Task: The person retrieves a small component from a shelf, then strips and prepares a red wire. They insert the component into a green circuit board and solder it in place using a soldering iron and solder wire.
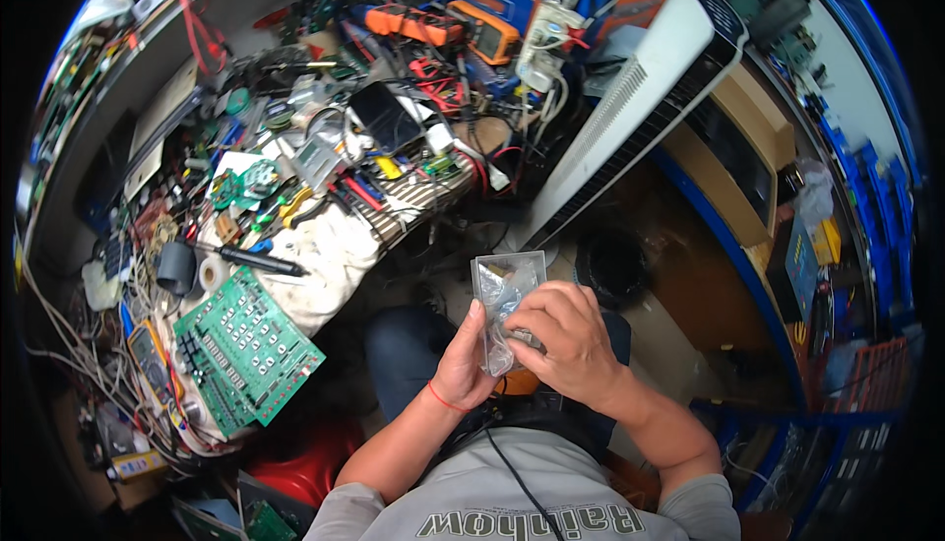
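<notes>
Over my lap I hold a small clear plastic box (479,280) in my left hand (463,362), the fingers mostly hidden behind and under it. Crumpled clear plastic bags (495,317) lie inside, and small parts seem to be among them, too blurred to name. My right hand (571,336) is over the box's right side, fingers bent down into it and closed together. What they pinch is hidden. To the left, a green circuit board (251,349) with rows of white components rests on the cluttered bench.
The bench bears a black phone (385,116), orange multimeters (484,34), a soldering-iron-like black tool (258,260), a tape roll (212,272), cables and loose boards. A tall white tower fan (630,113) stands ahead. Right of it are a cardboard box (733,147) and a dark bin (612,267).
</notes>
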Action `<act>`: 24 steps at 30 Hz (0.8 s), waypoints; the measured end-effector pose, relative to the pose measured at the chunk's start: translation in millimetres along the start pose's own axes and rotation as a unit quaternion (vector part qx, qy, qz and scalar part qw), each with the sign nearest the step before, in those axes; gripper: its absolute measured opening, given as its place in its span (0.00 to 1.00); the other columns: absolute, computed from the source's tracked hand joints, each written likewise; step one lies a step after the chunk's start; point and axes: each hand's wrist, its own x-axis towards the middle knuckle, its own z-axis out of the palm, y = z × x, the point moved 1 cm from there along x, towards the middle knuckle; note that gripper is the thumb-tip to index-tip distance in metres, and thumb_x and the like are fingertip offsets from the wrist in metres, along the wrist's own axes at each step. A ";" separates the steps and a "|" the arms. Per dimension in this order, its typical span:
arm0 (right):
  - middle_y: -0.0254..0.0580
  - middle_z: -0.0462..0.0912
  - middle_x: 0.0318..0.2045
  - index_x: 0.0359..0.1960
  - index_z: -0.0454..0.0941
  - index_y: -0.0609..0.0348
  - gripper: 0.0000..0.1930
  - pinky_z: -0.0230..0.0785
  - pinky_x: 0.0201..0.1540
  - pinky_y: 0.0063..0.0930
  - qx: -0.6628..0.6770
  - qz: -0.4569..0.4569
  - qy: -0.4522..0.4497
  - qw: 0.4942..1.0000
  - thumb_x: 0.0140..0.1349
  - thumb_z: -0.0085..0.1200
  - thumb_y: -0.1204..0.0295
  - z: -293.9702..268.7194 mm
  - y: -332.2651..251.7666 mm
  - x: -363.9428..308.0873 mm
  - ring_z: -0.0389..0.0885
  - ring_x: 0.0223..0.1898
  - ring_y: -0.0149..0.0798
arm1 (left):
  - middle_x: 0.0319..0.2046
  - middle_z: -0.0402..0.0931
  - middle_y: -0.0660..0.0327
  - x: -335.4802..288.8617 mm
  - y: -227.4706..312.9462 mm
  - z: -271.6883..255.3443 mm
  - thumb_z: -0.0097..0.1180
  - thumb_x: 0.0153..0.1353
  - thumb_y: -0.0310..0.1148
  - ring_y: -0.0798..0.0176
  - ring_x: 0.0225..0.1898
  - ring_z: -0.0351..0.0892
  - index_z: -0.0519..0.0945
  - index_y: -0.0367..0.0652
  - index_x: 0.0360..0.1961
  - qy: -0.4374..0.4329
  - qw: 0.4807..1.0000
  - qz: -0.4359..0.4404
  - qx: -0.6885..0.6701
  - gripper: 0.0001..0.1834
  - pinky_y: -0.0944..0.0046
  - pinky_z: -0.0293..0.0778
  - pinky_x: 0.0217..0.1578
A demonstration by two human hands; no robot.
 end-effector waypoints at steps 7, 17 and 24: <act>0.34 0.80 0.44 0.39 0.82 0.52 0.09 0.69 0.53 0.38 -0.087 -0.095 -0.091 0.988 0.56 0.59 0.69 -21.9 18.1 -12.7 0.81 0.47 0.40 | 0.65 0.74 0.60 24.1 -10.9 25.6 0.43 0.79 0.59 0.58 0.64 0.76 0.66 0.51 0.74 0.028 0.998 -0.057 0.007 0.32 0.53 0.72 0.66; 0.48 0.81 0.45 0.43 0.78 0.61 0.13 0.65 0.63 0.47 -0.190 -0.086 -0.015 0.978 0.61 0.57 0.68 -150.0 70.5 -83.6 0.79 0.51 0.48 | 0.60 0.80 0.62 107.2 -74.0 140.1 0.47 0.78 0.55 0.59 0.59 0.79 0.76 0.48 0.66 -0.002 0.990 -0.137 -0.031 0.28 0.53 0.76 0.61; 0.36 0.76 0.37 0.42 0.77 0.54 0.09 0.68 0.51 0.36 -0.364 -0.035 0.148 0.919 0.62 0.56 0.68 -258.8 65.5 -164.5 0.77 0.44 0.41 | 0.58 0.82 0.66 142.1 -163.3 258.4 0.42 0.79 0.58 0.60 0.58 0.80 0.78 0.50 0.64 -0.161 0.950 -0.264 0.053 0.28 0.53 0.75 0.61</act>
